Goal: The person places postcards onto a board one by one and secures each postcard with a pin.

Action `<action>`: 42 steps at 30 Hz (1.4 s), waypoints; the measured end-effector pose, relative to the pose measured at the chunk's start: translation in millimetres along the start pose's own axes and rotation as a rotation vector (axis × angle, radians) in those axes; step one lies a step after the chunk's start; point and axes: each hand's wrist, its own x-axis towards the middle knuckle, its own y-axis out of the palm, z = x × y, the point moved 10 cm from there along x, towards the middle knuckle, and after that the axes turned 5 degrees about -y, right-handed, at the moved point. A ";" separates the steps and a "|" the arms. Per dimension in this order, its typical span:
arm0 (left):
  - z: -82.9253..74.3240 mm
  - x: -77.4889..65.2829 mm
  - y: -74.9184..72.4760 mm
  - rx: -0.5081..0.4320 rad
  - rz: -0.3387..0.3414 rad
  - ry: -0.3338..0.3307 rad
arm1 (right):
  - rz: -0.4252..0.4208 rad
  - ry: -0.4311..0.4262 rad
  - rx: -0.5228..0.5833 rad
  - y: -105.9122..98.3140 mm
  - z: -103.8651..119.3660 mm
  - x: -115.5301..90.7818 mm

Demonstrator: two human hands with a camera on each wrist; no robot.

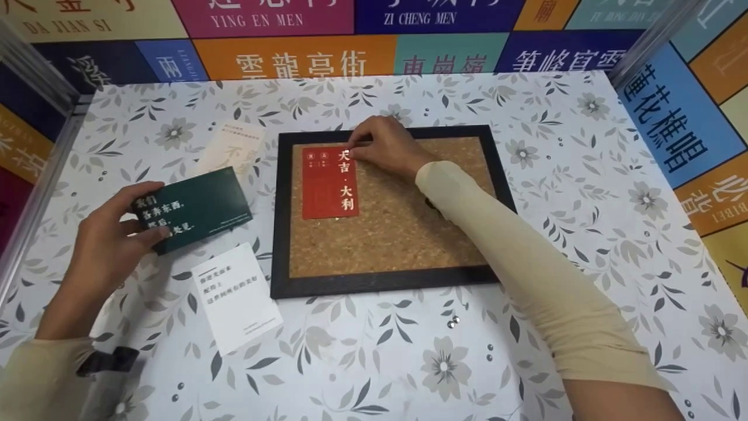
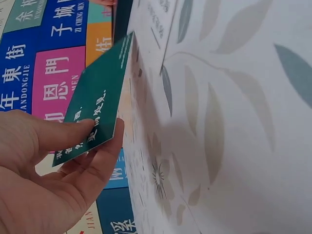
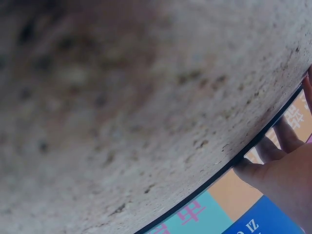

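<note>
My left hand (image 1: 111, 234) grips a dark green card (image 1: 201, 204) with white writing, thumb across its front and fingers behind. The left wrist view shows this green card (image 2: 100, 92) tilted up off the table. A red card (image 1: 327, 187) with white characters lies upright on the upper left of a black-framed cork board (image 1: 397, 234). At its upper right corner my right hand (image 1: 388, 143) pinches with thumb and index finger; their tips cover that corner. In the right wrist view the cork surface (image 3: 146, 122) fills most of the picture, with the right hand (image 3: 282, 170) at the frame's edge.
A white card (image 1: 236, 298) with black writing lies left of the board, its edge near the frame. A pale cream card (image 1: 231, 143) lies behind the green one. Small shiny silver pieces (image 1: 454, 321) sit in front of the board. Colourful lettered panels (image 1: 298, 58) wall the table's back.
</note>
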 end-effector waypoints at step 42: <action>-47.3 -8.6 47.1 -0.418 0.139 -0.053 | -0.002 0.010 -0.018 -0.4 -0.5 0.7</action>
